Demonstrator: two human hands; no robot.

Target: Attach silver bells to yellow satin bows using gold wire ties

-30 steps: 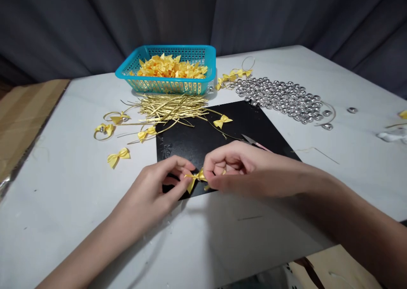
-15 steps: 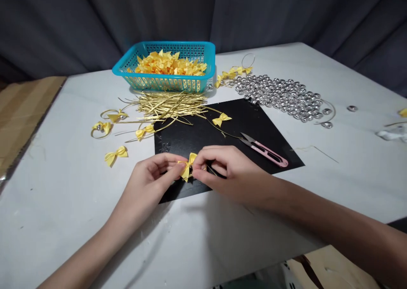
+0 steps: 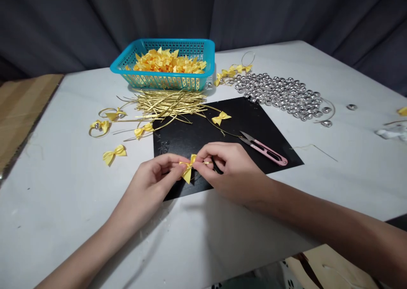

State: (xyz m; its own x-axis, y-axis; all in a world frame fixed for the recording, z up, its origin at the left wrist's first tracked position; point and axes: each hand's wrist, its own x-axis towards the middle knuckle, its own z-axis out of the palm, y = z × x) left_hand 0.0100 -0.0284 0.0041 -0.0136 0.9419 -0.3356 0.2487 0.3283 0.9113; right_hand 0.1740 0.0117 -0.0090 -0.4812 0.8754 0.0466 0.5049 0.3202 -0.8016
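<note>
Between my two hands is a yellow ribbon bow (image 3: 187, 175), held over the front part of a black mat (image 3: 187, 145). My left hand (image 3: 157, 176) pinches the bow's left side between thumb and fingers. My right hand (image 3: 227, 164) is closed at the bow's right side, and a short length of gold wire (image 3: 207, 162) shows by its fingertips. How the wire passes through the bow is hidden by the fingers. Pink thread snips (image 3: 267, 151) lie on the mat beyond my right hand. Another yellow bow (image 3: 221, 118) rests near the mat's middle.
A blue basket (image 3: 162, 73) of yellow bows stands at the back, with a pile of gold wires (image 3: 170, 102) before it. Many silver beads (image 3: 280, 92) spread at the back right. Several bows lie to the left, including a loose bow (image 3: 114, 154). Cardboard (image 3: 28, 106) borders the left.
My right hand has shifted slightly at the bow, and gold wire now shows by its fingertips. The bow has turned a little. My left hand keeps its pinch.
</note>
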